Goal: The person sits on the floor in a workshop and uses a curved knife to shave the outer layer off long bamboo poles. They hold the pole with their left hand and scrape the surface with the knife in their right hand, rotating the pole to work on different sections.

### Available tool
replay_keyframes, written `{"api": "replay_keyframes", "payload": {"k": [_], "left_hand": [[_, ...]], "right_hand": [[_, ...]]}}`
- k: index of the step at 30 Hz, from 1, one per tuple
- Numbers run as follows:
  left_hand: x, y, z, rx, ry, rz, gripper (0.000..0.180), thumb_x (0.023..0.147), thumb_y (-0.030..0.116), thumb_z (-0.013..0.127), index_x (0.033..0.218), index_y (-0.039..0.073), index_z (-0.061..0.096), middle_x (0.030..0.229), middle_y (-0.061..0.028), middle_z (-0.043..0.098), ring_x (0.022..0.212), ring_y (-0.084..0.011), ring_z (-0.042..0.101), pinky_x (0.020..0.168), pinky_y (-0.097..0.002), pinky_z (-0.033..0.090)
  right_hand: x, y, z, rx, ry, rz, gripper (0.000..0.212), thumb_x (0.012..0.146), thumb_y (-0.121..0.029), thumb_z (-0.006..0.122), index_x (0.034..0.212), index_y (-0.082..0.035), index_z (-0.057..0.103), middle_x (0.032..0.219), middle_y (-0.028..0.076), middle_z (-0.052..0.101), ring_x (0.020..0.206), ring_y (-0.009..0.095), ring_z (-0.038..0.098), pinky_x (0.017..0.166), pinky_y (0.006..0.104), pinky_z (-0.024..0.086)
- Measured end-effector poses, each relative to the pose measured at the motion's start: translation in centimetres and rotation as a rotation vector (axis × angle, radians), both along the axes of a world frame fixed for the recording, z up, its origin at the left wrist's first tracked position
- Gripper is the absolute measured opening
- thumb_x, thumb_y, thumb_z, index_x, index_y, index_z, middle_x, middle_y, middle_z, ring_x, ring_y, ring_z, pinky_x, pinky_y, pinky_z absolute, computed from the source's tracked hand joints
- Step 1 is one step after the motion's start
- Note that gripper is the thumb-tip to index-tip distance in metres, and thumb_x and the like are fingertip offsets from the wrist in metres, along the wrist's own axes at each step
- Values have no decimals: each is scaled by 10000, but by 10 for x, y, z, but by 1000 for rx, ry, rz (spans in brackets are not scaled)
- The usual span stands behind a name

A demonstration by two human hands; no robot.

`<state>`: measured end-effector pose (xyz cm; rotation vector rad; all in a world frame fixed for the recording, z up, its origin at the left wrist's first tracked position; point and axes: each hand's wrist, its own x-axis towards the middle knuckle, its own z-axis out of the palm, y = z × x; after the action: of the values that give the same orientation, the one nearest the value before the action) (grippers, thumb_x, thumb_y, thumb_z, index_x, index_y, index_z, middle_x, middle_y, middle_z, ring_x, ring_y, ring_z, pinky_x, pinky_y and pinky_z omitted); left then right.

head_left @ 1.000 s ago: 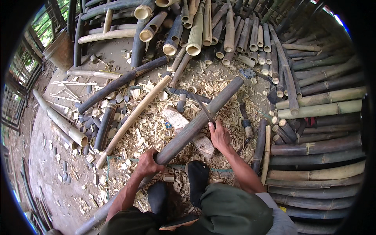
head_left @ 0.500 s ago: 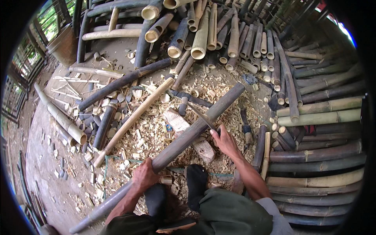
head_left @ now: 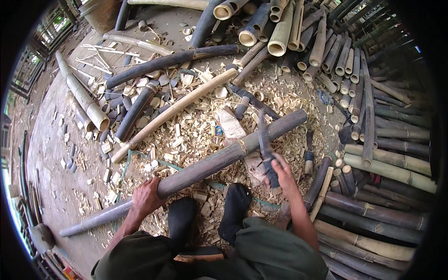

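A long dark bamboo pole (head_left: 205, 170) lies slantwise before me, its far right end over a pale wooden block (head_left: 229, 123). My left hand (head_left: 146, 195) is closed around the pole's lower left part. In my right hand (head_left: 283, 175) is a knife (head_left: 264, 140) with a dark wrapped handle. Its blade points up and away, beside or across the pole near a ring-shaped node; whether it touches the pole I cannot tell. Part of the block is hidden under the pole.
Wood chips (head_left: 196, 135) cover the ground around the block. Past it lie a peeled pale pole (head_left: 177, 112) and a dark bamboo pole (head_left: 172, 65). Bamboo tubes (head_left: 277, 44) are heaped at the back, with more stacked bamboo (head_left: 373, 210) on the right. A brush (head_left: 309, 156) lies right of the block.
My right hand has turned the knife more upright and moved slightly right and nearer. The pole lies at a flatter slant, and my left hand has shifted left along with it. The view has shifted too.
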<state>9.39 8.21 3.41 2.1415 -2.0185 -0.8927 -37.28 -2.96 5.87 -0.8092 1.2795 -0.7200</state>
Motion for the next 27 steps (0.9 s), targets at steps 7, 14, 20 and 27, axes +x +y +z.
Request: {"api": "replay_keyframes", "payload": {"k": [7, 14, 20, 27], "left_hand": [[21, 15, -2, 136, -77, 53, 442, 704, 250, 830, 1068, 68, 658, 974, -182, 741, 916, -395, 737, 845, -506, 576], [17, 11, 1, 102, -86, 59, 409, 705, 248, 821, 1038, 68, 667, 964, -177, 744, 901, -388, 741, 830, -501, 573], [21, 13, -2, 114, -95, 51, 416, 693, 253, 831, 1029, 68, 670, 954, -166, 747, 893, -380, 742, 823, -504, 566], [23, 13, -5, 98, -76, 45, 419, 663, 243, 852, 988, 69, 654, 933, -179, 749, 862, -384, 739, 804, -499, 566]], "right_hand": [[13, -8, 3, -105, 240, 335, 424, 1131, -300, 520, 1472, -49, 548, 781, 75, 683, 541, 127, 624, 426, 290, 528], [2, -6, -36, -331, 337, 271, 422, 1118, -308, 553, 1437, -30, 561, 807, 72, 679, 559, 132, 644, 444, 274, 548], [28, 4, -26, -181, 215, 56, 422, 1115, -347, 552, 1406, -47, 607, 798, 53, 678, 542, 131, 633, 457, 280, 526], [19, 0, -35, -230, 157, -103, 324, 1117, -317, 552, 1287, -55, 639, 745, 65, 670, 536, 133, 632, 449, 281, 530]]}}
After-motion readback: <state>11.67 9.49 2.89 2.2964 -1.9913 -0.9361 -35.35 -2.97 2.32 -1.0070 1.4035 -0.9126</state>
